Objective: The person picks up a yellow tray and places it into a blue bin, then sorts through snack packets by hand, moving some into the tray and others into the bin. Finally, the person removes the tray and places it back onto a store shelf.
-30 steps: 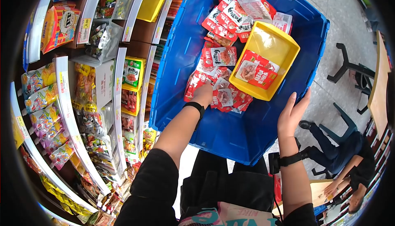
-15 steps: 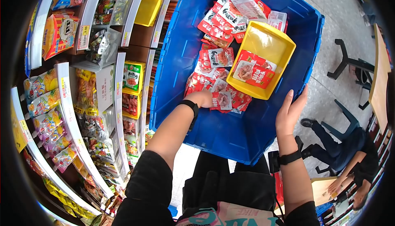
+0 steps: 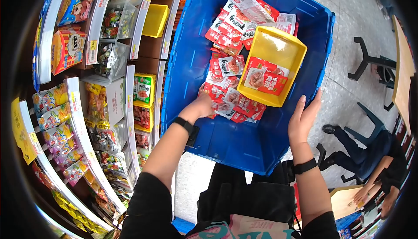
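A large blue crate (image 3: 235, 141) is in front of me, with many red and white snack packets (image 3: 237, 25) heaped along its left and middle. On the heap's right side rests a tilted yellow tray (image 3: 285, 43) with a few red packets (image 3: 265, 79) inside. My left hand (image 3: 201, 106) reaches into the crate at the heap's lower left, its fingers curled against the packets; their tips are hidden. My right hand (image 3: 305, 119) lies against the crate's right wall, fingers stretched out and holding nothing.
Shelves of bagged snacks (image 3: 54, 117) run along the left, with an empty yellow tray (image 3: 155, 20) on one. At the right are a seated person (image 3: 374, 156), a wooden table (image 3: 402, 73) and chair legs (image 3: 365, 58).
My left hand has shifted left to the heap's edge, away from the packet at its fingertips. The crate and yellow tray sit slightly further left in view.
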